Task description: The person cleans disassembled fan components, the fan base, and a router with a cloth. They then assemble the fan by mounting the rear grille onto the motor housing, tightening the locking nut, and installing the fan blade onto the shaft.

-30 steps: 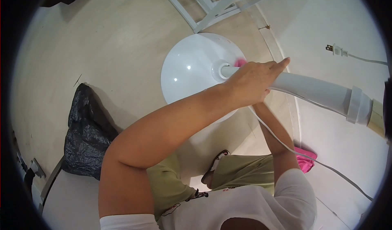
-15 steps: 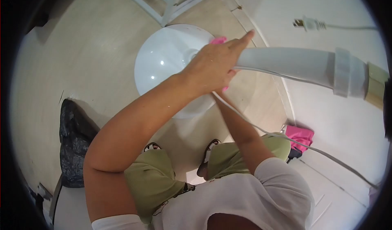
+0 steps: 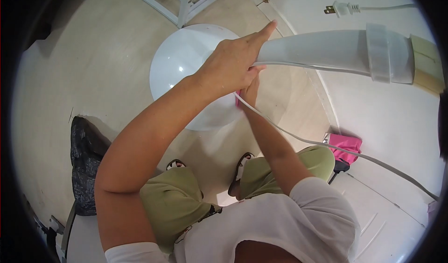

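Observation:
A white pole (image 3: 317,50) with a wide collar (image 3: 378,53) rises toward me from a glossy round white base (image 3: 175,60) on the floor. My left hand (image 3: 233,62) is closed around the pole's lower part, its index finger stretched out along the far side. Below and partly behind it, my right hand (image 3: 251,90) is low on the pole with a pink cloth (image 3: 238,98); most of its fingers are hidden. A grey-white cord (image 3: 289,133) runs from near the hands toward the lower right, and another stretch lies along the pole.
A two-prong plug (image 3: 343,9) hangs at the upper right by the white wall. White metal legs (image 3: 186,3) stand beyond the base. At left is a black plastic bag (image 3: 85,169); at right, a pink item (image 3: 345,147) lies by the wall. My sandalled feet are below.
The pole and my left hand have shifted slightly up and left in view. My right hand has come down the near side, and the pink cloth no longer shows beyond my left hand.

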Demonstrator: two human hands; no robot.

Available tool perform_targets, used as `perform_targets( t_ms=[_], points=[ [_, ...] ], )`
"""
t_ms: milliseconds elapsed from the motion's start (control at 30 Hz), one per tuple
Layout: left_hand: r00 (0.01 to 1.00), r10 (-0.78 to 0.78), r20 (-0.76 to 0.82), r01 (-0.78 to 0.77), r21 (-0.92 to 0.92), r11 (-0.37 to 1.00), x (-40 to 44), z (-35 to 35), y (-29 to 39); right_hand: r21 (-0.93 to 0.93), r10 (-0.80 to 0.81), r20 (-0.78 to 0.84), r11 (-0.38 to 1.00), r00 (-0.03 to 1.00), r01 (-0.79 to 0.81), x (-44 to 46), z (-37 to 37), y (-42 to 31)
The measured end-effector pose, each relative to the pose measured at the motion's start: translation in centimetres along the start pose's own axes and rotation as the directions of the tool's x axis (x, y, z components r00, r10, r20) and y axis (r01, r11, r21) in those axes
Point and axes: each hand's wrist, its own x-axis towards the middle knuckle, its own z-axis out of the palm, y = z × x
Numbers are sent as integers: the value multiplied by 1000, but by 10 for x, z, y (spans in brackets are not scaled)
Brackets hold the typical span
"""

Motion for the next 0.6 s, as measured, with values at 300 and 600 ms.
perform_targets(
  t_ms=[300,600],
  points=[
    [999,27,-41,-25,49,998,-4,3,0,0,-188,600,972,777,236,-35,24,-112],
    [1000,29,-5,-29,19,999,-2,0,1,-139,-532,697,557,480,819,8,154,-169]
  ],
)
